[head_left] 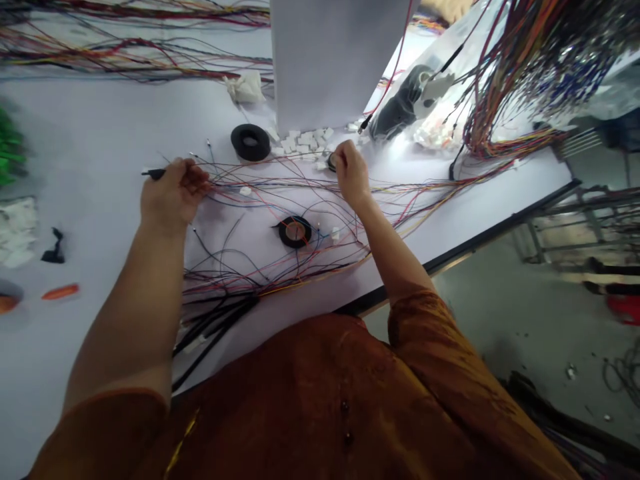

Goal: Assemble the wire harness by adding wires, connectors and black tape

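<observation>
My left hand (175,191) is closed on thin wires (235,185) that stretch right across the table. A black-sleeved end (154,173) sticks out beyond its left side. Further right, my right hand (351,175) is closed above the wires, and its fingers hide what they grip. Against its fingertips is a small round dark-edged thing (331,161), partly covered. One black tape roll (295,231) lies among the wires between my arms; another black tape roll (250,143) sits behind them. White connector pieces (306,143) are scattered close to my right hand.
A pale upright panel (330,63) stands at the back. Wire bundles (135,60) lie back left, and a thick hanging bundle (493,100) is at right. Black sleeves (220,323) lie near my body. Green pieces (10,147) and an orange object (61,292) are left.
</observation>
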`<state>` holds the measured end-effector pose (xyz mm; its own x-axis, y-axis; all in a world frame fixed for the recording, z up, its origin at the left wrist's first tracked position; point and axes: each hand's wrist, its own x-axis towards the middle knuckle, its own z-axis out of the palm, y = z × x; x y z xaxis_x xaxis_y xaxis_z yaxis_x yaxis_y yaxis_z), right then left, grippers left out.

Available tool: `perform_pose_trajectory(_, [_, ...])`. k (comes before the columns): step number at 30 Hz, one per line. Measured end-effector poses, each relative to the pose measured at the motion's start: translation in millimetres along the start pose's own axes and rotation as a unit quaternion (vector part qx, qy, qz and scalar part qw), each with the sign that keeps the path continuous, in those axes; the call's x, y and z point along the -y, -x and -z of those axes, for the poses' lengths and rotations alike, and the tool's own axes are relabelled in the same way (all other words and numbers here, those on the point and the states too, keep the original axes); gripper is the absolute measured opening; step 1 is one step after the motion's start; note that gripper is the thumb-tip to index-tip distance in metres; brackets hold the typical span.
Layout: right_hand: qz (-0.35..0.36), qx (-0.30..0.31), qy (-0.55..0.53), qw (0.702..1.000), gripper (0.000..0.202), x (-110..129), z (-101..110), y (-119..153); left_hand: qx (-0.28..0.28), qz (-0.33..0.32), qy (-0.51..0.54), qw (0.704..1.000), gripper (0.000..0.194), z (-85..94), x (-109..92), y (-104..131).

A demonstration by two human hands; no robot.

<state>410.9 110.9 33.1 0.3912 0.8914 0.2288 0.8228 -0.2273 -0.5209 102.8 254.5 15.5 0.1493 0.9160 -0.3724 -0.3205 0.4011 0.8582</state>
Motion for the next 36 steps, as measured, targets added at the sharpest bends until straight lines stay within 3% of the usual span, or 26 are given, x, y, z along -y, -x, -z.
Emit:
perform_pose_trajectory(3, [-0.013,-0.095,-0.084,0.992,0.035,-24.4,21.3,5.6,0.014,-0.02,-0.054,0.998,0.01,-0.9,-0.3,1.6])
perform_pose_trajectory(6, [-0.078,-0.187,-0.173,0.964,0.049,-55.1,49.7,-0.8,0.016,-0.039,-0.079,0.996,0.009,0.5,-1.3,1.0])
perform_pose_trajectory(10, [-0.122,-0.231,-0.284,0.922,0.055,-84.0,94.5,-6.6,0.0,-0.045,-0.104,0.994,0.004,5.9,-0.5,-1.3])
perform_pose_trajectory(12, [-0.115,-0.163,-0.331,0.923,0.048,-84.3,110.9,2.1,0.008,-0.051,-0.109,0.993,0.003,6.6,1.1,-1.1])
perform_pose_trajectory(14, [-0.11,-0.037,-0.353,0.928,0.041,-76.8,119.8,17.9,0.014,-0.063,-0.118,0.991,0.005,4.2,2.9,0.3])
perform_pose_trajectory(16, [-0.107,0.052,-0.362,0.924,0.039,-67.6,121.8,35.7,0.01,-0.077,-0.133,0.988,0.009,-0.6,4.7,2.7])
perform_pose_trajectory(20, [-0.107,0.11,-0.348,0.925,0.045,-63.8,115.1,55.3,0.019,-0.108,-0.191,0.975,0.017,-9.0,9.9,6.2])
perform_pose_trajectory(23, [-0.095,0.071,-0.249,0.961,0.051,-69.7,108.1,45.7,0.043,-0.159,-0.272,0.948,0.017,-6.7,16.1,7.0])
perform_pose_trajectory(26, [-0.023,-0.018,-0.08,0.996,0.054,-65.1,94.3,16.1,0.083,-0.26,-0.417,0.867,0.015,-1.8,22.2,9.1])
perform_pose_trajectory(28, [0.049,-0.015,0.004,0.999,0.043,-54.2,74.0,-10.4,0.113,-0.324,-0.507,0.791,0.017,-2.0,25.3,11.6])
perform_pose_trajectory(30, [0.112,0.016,0.046,0.992,0.024,-41.6,44.9,-37.1,0.138,-0.347,-0.559,0.74,0.019,-5.4,27.8,13.9])
perform_pose_trajectory(33, [0.137,0.055,0.05,0.988,0.021,-28.9,2.2,-67.0,0.163,-0.33,-0.59,0.719,0.025,-10.5,30.8,16.4])
perform_pose_trajectory(36, [0.098,0.118,0.021,0.988,0.028,-21.4,-13.2,-75.2,0.167,-0.313,-0.615,0.705,0.036,-9.7,32.7,19.2])
